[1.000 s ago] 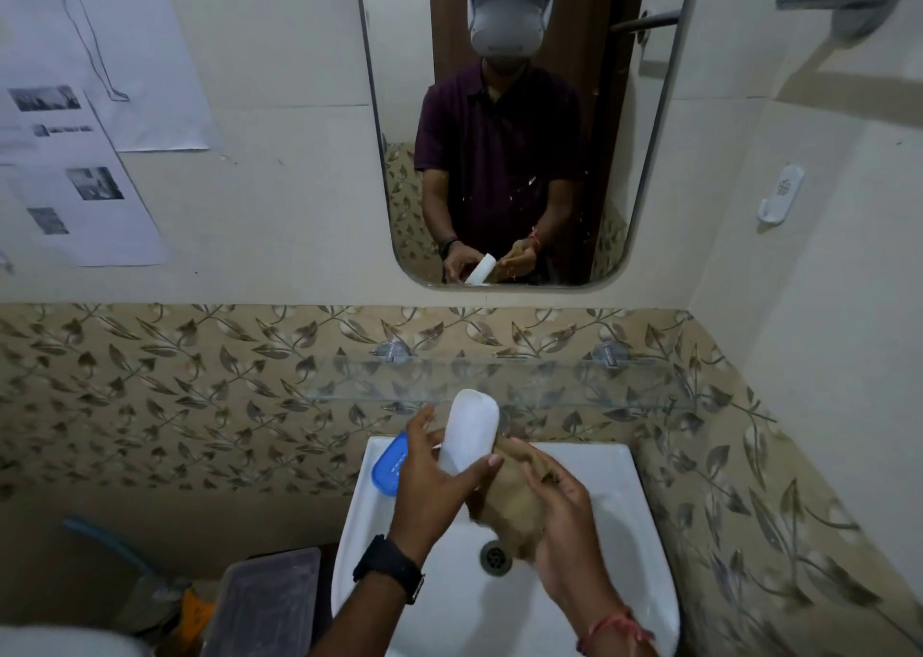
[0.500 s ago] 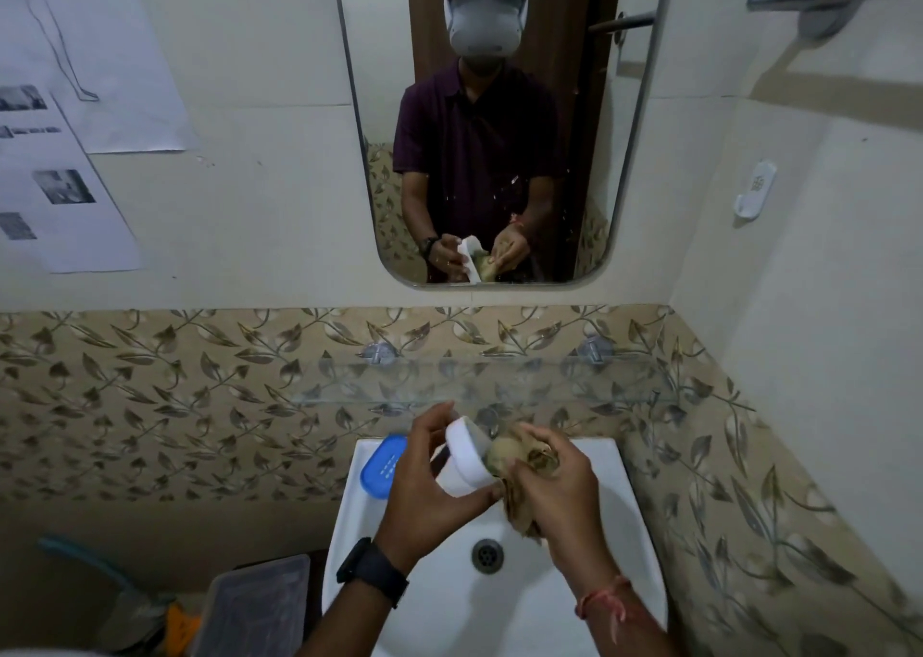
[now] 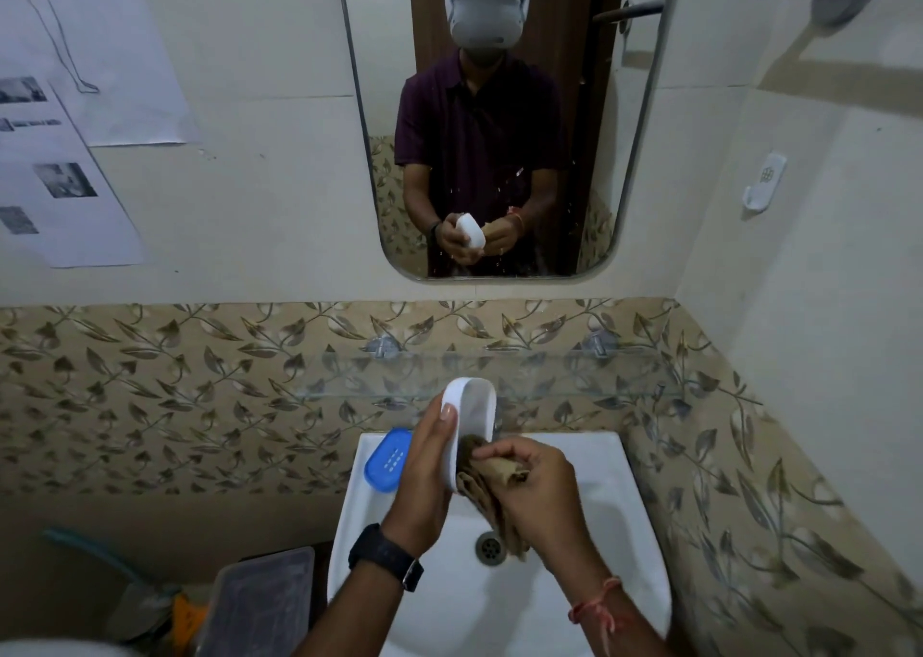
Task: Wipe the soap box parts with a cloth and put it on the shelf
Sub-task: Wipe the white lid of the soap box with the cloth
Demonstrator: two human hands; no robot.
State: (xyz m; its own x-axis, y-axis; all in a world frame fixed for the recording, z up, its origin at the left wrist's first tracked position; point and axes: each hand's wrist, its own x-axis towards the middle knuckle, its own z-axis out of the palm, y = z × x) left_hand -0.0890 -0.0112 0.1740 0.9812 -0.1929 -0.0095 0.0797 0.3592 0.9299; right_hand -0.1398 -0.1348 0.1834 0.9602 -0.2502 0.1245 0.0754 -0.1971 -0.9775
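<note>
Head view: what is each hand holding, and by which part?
The left hand grips the white box part by its long side; the right hand grips the bunched cloth, pressed into that part.

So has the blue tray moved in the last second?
No. The blue tray lies on the sink's back left corner, just as before.

In front of you, the white sink carries the blue soap box part on its back-left corner; the glass shelf sits just above.
</note>
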